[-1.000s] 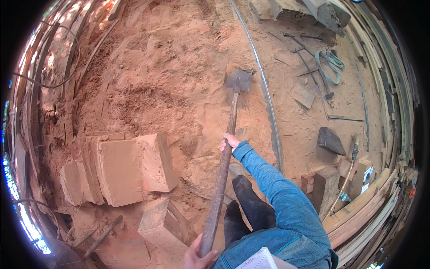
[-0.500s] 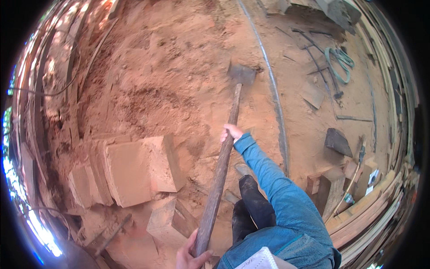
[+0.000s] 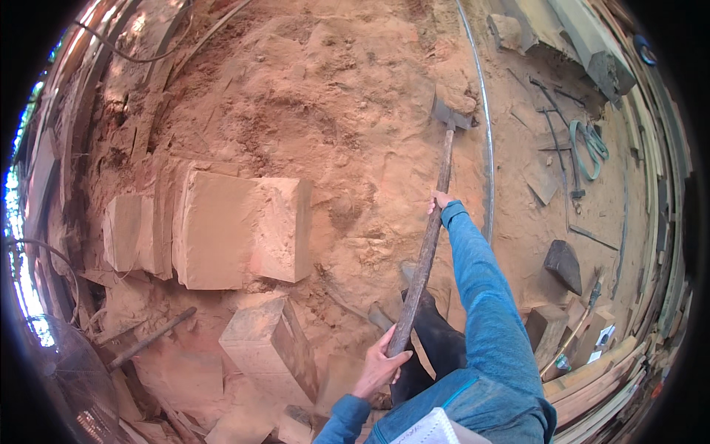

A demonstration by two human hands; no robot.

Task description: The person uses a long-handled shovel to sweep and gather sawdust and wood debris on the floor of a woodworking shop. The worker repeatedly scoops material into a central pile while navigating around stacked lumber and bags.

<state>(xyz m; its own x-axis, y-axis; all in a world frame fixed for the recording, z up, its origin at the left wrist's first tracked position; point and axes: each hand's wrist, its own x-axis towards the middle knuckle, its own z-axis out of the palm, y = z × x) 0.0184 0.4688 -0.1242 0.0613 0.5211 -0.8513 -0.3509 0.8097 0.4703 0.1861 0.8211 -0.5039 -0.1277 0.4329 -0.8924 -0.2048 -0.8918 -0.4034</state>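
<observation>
Open ground [image 3: 355, 133] stretched left of the long-handled tool [image 3: 424, 263]; wooden blocks [image 3: 214, 233] obstructed nearer passage.

The right arm [image 3: 482, 285] stretches forward, nearly straight; the right hand [image 3: 441, 200] is closed in a grip at its far end; the left hand [image 3: 379, 365] grips lower, nearer the torso [image 3: 462, 403], thumb pointing rightward; the left forearm [image 3: 347, 416] enters from the lower edge.

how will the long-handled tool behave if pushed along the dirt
The long-handled tool is probably stiff: its thick handle runs straight from left hand to right hand. Likely head-heavy, with a wide, flat blade at the far end. It may drag, as dirt around it looks loose.
</observation>
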